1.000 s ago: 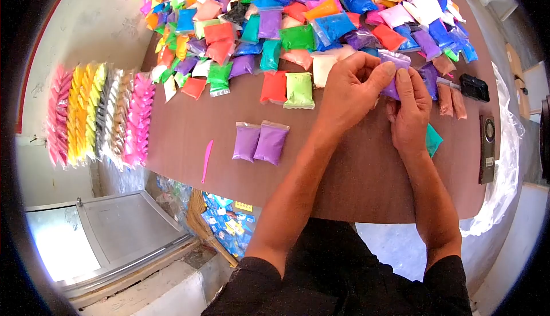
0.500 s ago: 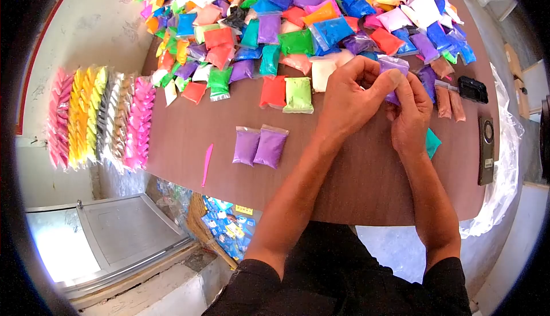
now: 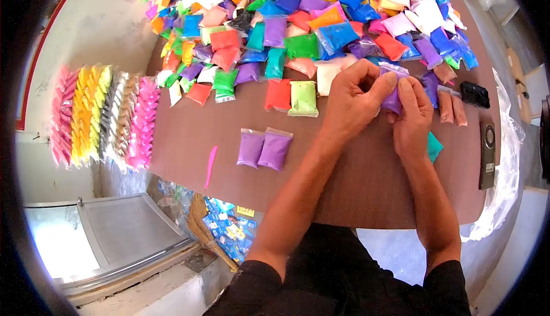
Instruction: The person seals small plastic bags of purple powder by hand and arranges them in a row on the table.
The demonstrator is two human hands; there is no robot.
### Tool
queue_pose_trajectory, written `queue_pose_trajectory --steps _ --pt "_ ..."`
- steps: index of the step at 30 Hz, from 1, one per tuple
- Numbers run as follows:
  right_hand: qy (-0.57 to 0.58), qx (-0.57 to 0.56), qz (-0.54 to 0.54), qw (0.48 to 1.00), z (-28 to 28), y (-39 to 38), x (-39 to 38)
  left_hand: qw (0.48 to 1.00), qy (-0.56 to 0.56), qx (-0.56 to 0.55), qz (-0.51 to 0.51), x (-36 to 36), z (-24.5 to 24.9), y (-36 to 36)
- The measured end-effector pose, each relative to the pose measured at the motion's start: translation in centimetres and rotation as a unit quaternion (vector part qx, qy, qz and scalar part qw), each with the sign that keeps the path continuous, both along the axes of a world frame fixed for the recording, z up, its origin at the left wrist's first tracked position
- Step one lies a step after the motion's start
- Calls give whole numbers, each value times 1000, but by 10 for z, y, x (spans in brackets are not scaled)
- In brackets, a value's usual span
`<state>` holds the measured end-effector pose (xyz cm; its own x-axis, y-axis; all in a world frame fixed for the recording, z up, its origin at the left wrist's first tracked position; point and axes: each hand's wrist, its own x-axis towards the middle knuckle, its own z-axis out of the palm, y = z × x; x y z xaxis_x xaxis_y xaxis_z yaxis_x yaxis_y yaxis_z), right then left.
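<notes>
Between my two hands is a small clear bag of purple clay-like material point(image 3: 392, 99), held above the right part of the brown table. My left hand point(image 3: 355, 95) pinches its left upper side with thumb and fingers. On the other side, the thumb and fingers of my right hand point(image 3: 413, 113) grip the bag. Some fingertips are hidden behind it. Two similar purple bags, one on the left point(image 3: 251, 147) and one on the right point(image 3: 275, 149), lie side by side left of my forearms. Further left rests a thin pink plastic tool point(image 3: 211, 167).
A heap of many-coloured bags point(image 3: 301, 47) covers the back of the table point(image 3: 366, 184). Strips of bagged colours point(image 3: 102, 115) hang at the left edge. On the right are brown bags point(image 3: 452, 110), a black object point(image 3: 475, 93), a dark flat device point(image 3: 487, 155) and a teal bag point(image 3: 434, 146).
Both hands stay on the purple bag, and more of its front now shows between them. The whole view has shifted slightly.
</notes>
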<state>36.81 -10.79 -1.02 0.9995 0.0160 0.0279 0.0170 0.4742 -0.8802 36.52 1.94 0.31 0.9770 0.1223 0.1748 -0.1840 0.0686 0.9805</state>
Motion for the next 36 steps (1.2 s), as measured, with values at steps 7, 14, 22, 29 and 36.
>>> queue_pose_trajectory --steps 7,14,22,29,36 --pt "-20 -44 13 999 -6 -9 1 1000 26 -10 3 1 4 -2" --pt "0 -24 41 999 -5 -5 -1 1000 -3 -12 -10 3 -7 3" --pt "-19 -25 5 1000 -2 -4 -1 999 12 38 -2 -2 7 1" --pt "-30 -50 -14 998 -1 -5 -1 994 73 75 -37 -5 15 -1" --pt "-10 -35 49 998 -3 -7 -1 999 16 40 -24 -5 7 3"
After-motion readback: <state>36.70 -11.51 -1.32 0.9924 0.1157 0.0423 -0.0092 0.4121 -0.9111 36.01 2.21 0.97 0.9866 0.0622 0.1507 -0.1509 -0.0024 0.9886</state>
